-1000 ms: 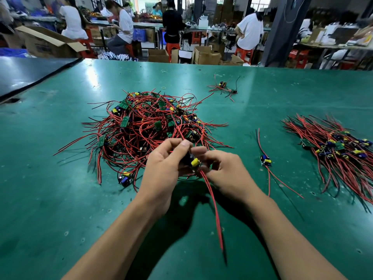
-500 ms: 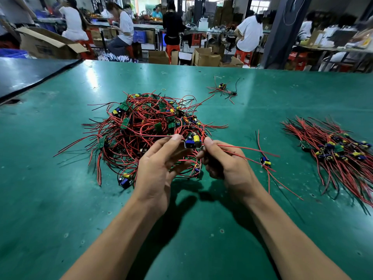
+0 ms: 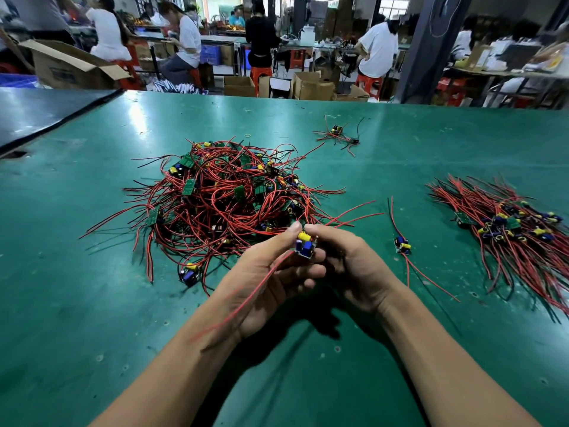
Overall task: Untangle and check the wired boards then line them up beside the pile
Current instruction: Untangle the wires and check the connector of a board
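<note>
The open cardboard box [image 3: 61, 66] past the far left corner of the green table [image 3: 92, 303] shows only its flaps, and I cannot tell what is in it. The same goes for the cartons [image 3: 311, 84] on the floor beyond the far edge.

Compared with 0.5 s ago, the wired board [image 3: 304, 246] has come off the near rim of the tangled pile [image 3: 228, 198] and sits closer to the person, its yellow and blue parts facing up. 1 red lead [image 3: 246, 303] now trails blurred across the left wrist.

The left hand [image 3: 264, 278] pinches the board between thumb and forefinger, its other fingers curled beneath. The right hand [image 3: 351, 266] grips the board's right edge with bent fingers. A single board [image 3: 402, 245] lies between the hands and the laid-out batch [image 3: 508, 229] at right.
</note>
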### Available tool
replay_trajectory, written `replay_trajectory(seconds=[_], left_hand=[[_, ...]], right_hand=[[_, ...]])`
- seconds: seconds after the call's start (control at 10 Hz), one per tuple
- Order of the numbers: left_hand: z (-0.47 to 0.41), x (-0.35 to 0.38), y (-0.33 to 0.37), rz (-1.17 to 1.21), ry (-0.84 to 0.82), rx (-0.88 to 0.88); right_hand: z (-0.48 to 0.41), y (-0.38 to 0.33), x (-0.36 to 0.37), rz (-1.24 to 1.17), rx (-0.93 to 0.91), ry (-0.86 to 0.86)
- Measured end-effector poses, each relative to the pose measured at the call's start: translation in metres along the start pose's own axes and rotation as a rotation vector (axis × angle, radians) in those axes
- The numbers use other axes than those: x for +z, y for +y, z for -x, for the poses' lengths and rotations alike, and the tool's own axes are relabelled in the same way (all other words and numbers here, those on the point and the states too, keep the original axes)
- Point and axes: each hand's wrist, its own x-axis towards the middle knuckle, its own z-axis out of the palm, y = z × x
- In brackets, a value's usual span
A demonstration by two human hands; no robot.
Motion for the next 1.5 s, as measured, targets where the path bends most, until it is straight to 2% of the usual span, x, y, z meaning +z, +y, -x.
replay_trajectory(seconds=[0.2,0.4,0.7,1.0,1.2,1.3,1.4,1.5], left_hand=[[0.001,-0.004,-0.008,-0.015,0.079,0.073],[0.002,0.006,-0.009,-0.122,0.128,0.057],[0.002,0.005,-0.014,-0.192,0.19,0.125],[0.003,0.002,-0.016,-0.257,0.198,0.159],[0.004,0.009,-0.017,-0.306,0.206,0.121],[0.005,0.012,-0.017,-0.316,0.213,0.101],[0.006,0.013,-0.017,-0.31,0.212,0.098],[0.006,0.012,-0.017,-0.331,0.236,0.111]], right_hand=[[-0.006,0.002,-0.005,0.125,-0.06,0.126],[-0.008,0.001,-0.01,0.216,-0.126,0.216],[-0.008,0.007,-0.009,0.221,-0.134,0.143],[-0.01,0.014,-0.011,0.374,-0.107,0.055],[-0.014,0.009,-0.024,0.493,-0.165,0.277],[-0.018,0.001,-0.029,0.39,-0.152,0.418],[-0.017,-0.007,-0.033,0.113,-0.111,0.399],[-0.01,-0.017,-0.036,-0.189,-0.006,0.293]])
